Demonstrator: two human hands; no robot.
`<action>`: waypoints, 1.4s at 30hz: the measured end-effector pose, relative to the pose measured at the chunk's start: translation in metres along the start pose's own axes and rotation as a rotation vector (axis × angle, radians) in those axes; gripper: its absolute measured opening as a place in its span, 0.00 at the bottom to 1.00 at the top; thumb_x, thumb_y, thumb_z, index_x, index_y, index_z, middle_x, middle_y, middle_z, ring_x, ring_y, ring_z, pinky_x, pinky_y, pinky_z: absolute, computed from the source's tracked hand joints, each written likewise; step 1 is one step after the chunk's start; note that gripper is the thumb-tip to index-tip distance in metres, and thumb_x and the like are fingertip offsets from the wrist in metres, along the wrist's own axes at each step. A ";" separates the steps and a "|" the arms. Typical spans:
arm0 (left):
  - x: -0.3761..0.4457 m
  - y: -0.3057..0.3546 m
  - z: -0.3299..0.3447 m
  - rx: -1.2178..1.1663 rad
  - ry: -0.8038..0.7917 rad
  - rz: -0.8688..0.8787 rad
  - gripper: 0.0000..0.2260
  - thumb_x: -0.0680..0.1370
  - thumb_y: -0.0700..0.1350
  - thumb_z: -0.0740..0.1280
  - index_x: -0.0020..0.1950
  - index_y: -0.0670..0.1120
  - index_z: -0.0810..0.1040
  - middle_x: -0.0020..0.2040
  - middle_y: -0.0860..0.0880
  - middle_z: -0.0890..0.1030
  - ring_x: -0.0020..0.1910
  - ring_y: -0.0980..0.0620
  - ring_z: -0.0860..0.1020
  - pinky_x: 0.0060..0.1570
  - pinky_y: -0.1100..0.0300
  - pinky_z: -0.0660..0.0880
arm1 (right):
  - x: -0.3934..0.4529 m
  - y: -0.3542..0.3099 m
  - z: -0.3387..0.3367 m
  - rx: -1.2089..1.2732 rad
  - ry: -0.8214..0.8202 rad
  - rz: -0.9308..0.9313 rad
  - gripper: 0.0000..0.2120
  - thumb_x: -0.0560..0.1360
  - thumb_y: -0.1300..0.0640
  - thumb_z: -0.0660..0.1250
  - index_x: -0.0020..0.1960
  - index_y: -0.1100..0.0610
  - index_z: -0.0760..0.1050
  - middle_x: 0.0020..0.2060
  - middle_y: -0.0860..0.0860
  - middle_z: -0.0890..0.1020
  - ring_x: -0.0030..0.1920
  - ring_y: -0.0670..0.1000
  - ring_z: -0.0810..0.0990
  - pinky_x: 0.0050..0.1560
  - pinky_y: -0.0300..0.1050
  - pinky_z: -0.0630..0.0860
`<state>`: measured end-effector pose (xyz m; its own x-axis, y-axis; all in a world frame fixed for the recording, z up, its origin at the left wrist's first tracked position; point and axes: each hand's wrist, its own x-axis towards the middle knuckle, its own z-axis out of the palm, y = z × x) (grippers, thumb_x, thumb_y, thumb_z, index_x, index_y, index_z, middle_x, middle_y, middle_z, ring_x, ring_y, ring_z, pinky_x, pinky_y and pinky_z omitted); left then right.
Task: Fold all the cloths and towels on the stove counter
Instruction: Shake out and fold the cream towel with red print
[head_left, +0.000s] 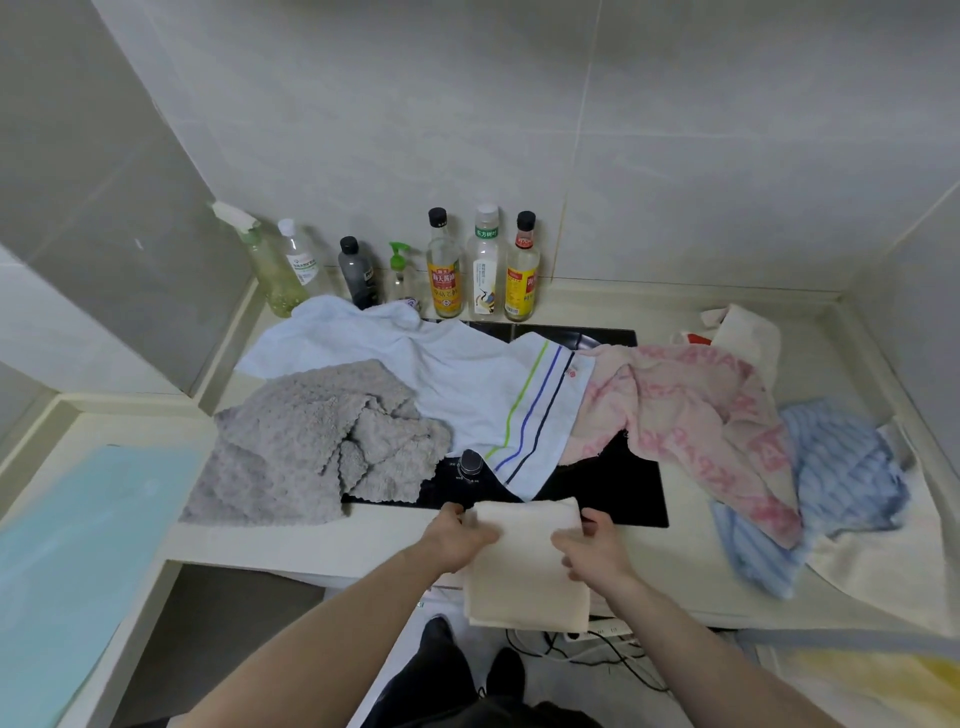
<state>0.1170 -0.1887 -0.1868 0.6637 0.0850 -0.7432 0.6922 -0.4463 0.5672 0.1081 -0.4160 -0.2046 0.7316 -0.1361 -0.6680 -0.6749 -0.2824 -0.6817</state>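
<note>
Cream cloth: at the front edge of the worktop, middle, its lower half hanging over the edge. It reads as already folded at least once: a neat rectangle, straight sides, soft thick weave, no print. I see the left hand gripping its upper left side, fingers curled over the cloth. The right hand pinches the upper right side, thumb on top. Both hands clamped on it, then.

Progress, as I judge it: early. This is the only piece showing any fold, and it looks unfinished or not yet set down.

Left to do, moving outward:
- White striped towel, spread loose across the black stove top, green, blue and dark stripes near one end.
- Grey cloth, crumpled, scalloped edges, towards the front left.
- Pink towel, bunched, draped right of the stove.
- Blue striped towel, rumpled near the right edge, partly under the pink one.
- A pale piece at the back right; cannot tell what it is.

Bottles stand in a row along the back edge.
</note>
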 end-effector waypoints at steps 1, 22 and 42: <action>-0.001 0.004 0.001 -0.020 -0.009 -0.021 0.39 0.74 0.56 0.75 0.77 0.43 0.60 0.62 0.49 0.75 0.48 0.53 0.77 0.37 0.60 0.75 | 0.001 -0.004 -0.002 0.032 -0.035 0.036 0.32 0.74 0.55 0.73 0.73 0.53 0.63 0.59 0.51 0.78 0.41 0.53 0.82 0.36 0.45 0.78; -0.007 0.055 -0.019 0.019 -0.273 0.080 0.28 0.72 0.51 0.78 0.66 0.52 0.69 0.59 0.50 0.80 0.32 0.54 0.79 0.32 0.61 0.75 | -0.003 -0.074 -0.061 -0.156 -0.312 -0.111 0.05 0.69 0.61 0.71 0.41 0.53 0.77 0.31 0.48 0.72 0.31 0.49 0.69 0.35 0.44 0.67; -0.015 0.071 -0.012 0.003 -0.315 0.102 0.17 0.79 0.52 0.68 0.66 0.49 0.78 0.60 0.49 0.78 0.35 0.51 0.81 0.35 0.57 0.81 | -0.001 -0.078 -0.072 -0.149 -0.293 -0.301 0.06 0.78 0.59 0.72 0.54 0.53 0.83 0.39 0.52 0.83 0.34 0.48 0.80 0.40 0.41 0.80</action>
<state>0.1595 -0.2112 -0.1313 0.6087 -0.2395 -0.7564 0.6258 -0.4412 0.6433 0.1673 -0.4617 -0.1292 0.8209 0.2416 -0.5174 -0.3994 -0.4046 -0.8227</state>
